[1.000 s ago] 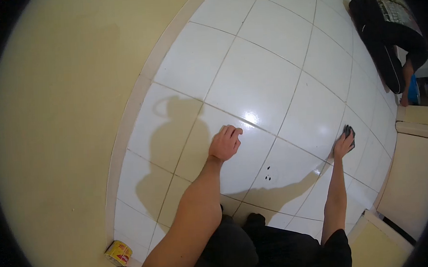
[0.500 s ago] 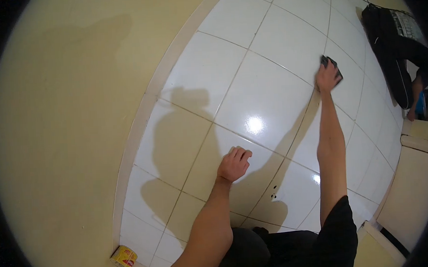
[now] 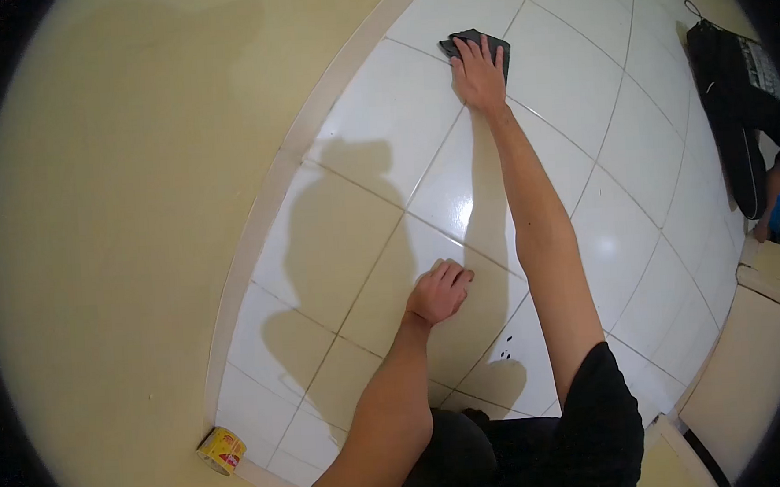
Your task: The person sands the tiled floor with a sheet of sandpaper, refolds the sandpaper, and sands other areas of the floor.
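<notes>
My right hand is stretched far forward with its fingers spread over a dark grey cloth, pressing it flat on the white tiled floor. The cloth shows beyond the fingertips and on both sides of the hand. Closer to my body, my left hand is curled into a fist against the floor, and nothing shows in it. Several small dark specks lie on a tile between my left hand and my knees.
A pale yellow wall with a baseboard runs along the left. A yellow tin is by the baseboard at lower left. At right, another person's dark-clothed leg rests on the floor, near a beige step.
My right hand has swept the cloth left and farther away across the tiles. My left fist stays in nearly the same place, and the view has shifted slightly.
</notes>
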